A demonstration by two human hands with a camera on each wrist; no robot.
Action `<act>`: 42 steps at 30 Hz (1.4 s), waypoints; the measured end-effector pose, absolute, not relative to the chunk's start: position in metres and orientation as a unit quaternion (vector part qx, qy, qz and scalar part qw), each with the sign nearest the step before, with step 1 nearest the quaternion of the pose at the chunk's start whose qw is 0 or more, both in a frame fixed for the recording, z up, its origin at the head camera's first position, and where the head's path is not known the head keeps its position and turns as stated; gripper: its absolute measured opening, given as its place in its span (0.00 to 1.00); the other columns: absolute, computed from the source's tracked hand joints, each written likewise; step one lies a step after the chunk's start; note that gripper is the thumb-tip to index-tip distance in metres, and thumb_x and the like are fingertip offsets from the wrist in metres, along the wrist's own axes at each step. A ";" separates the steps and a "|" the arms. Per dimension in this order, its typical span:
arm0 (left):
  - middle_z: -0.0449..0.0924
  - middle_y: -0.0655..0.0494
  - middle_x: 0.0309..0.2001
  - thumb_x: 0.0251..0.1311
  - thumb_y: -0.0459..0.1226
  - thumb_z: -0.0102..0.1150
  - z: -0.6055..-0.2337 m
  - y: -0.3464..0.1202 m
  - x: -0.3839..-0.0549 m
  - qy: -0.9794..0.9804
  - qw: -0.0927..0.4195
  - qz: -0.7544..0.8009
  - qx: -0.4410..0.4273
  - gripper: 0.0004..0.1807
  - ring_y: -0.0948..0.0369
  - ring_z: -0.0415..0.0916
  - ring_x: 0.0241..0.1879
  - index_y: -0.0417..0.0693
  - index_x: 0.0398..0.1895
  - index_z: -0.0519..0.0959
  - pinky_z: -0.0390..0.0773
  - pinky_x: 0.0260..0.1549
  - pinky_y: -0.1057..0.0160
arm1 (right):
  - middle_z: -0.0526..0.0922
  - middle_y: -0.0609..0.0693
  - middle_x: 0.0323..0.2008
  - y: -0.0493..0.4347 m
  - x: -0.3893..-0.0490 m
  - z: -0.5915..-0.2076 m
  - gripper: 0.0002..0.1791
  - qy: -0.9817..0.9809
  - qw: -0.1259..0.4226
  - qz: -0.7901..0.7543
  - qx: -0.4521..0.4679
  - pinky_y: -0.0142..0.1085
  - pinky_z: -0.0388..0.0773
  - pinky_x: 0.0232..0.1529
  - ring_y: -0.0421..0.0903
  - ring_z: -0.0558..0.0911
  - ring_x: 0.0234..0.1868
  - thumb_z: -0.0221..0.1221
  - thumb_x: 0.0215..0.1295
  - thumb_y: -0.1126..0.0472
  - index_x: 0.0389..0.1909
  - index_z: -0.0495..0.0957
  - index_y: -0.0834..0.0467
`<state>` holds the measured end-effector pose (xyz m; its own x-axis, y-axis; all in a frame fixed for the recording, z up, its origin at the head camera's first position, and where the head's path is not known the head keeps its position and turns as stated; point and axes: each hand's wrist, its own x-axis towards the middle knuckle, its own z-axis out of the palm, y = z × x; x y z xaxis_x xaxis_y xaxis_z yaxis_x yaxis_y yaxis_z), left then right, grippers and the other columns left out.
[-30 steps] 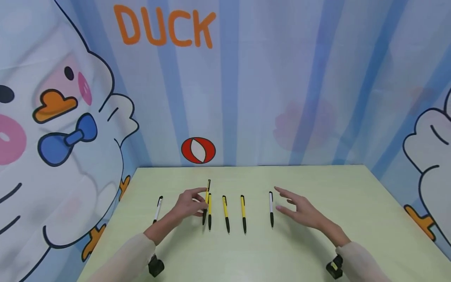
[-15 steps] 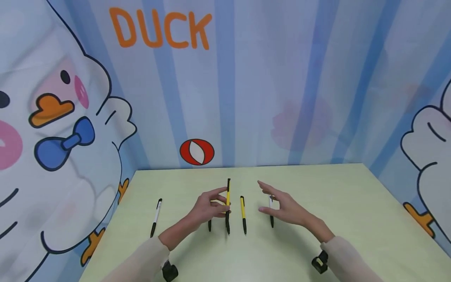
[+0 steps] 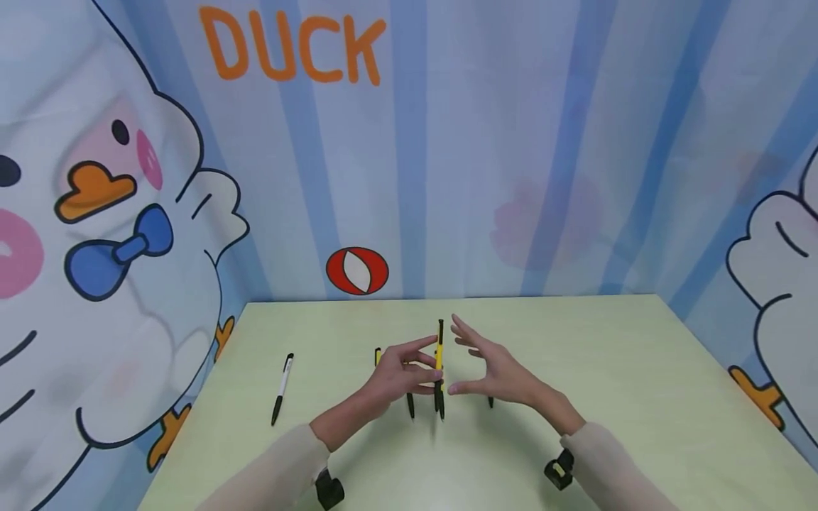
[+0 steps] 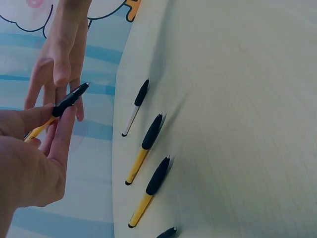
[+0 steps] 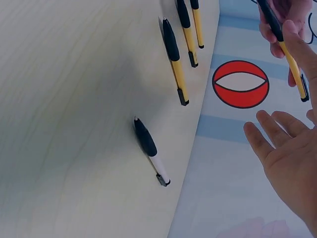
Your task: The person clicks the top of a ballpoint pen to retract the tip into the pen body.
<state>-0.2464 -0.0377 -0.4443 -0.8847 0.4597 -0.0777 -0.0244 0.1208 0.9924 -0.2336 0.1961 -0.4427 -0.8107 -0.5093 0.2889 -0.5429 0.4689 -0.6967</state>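
Below, other pens [image 3: 410, 406] partly behind left hand [image 3: 397, 375] with pinched yellow pen [image 5: 291, 60] and wide-spread right hand [image 3: 508, 372].

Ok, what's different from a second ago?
The left hand has carried its yellow pen rightward over the row, and the right hand has moved left, bringing them close together. Nothing was newly gripped or released. The right hand is still empty; three other yellow pens and two white pens still lie on the table.
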 end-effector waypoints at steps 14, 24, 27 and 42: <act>0.82 0.48 0.48 0.65 0.32 0.67 -0.439 -0.032 -0.241 0.711 0.178 0.670 0.117 0.35 0.63 0.87 0.40 0.57 0.75 0.70 0.90 0.43 0.54 | 0.54 0.62 0.80 0.187 -0.237 -0.438 0.62 -0.853 -0.016 0.409 0.322 0.62 0.70 0.71 0.65 0.65 0.76 0.75 0.57 0.56 0.83 0.42 0.56; 0.82 0.49 0.46 0.64 0.33 0.68 -0.443 -0.030 -0.242 0.698 0.186 0.683 0.111 0.35 0.64 0.85 0.37 0.57 0.74 0.70 0.90 0.42 0.53 | 0.56 0.64 0.79 0.185 -0.241 -0.438 0.68 -0.842 -0.015 0.428 0.329 0.62 0.71 0.70 0.65 0.66 0.75 0.77 0.54 0.57 0.84 0.37 0.51; 0.82 0.49 0.46 0.64 0.32 0.67 -0.444 -0.031 -0.243 0.695 0.186 0.686 0.111 0.35 0.64 0.85 0.36 0.56 0.74 0.70 0.90 0.42 0.54 | 0.60 0.64 0.78 0.184 -0.242 -0.440 0.67 -0.845 -0.002 0.422 0.330 0.62 0.72 0.70 0.64 0.67 0.75 0.78 0.53 0.56 0.84 0.39 0.52; 0.81 0.53 0.43 0.64 0.31 0.67 -0.454 -0.030 -0.245 0.677 0.200 0.697 0.126 0.34 0.64 0.86 0.38 0.52 0.74 0.71 0.90 0.41 0.53 | 0.62 0.66 0.76 0.188 -0.242 -0.449 0.68 -0.851 0.013 0.416 0.320 0.62 0.76 0.65 0.64 0.69 0.74 0.79 0.51 0.54 0.84 0.41 0.50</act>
<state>-0.2449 -0.0296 -0.4540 -0.8879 0.4501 -0.0950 -0.1081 -0.0035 0.9941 -0.2421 0.1885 -0.4491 -0.7950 -0.5336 0.2886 -0.5558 0.4500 -0.6990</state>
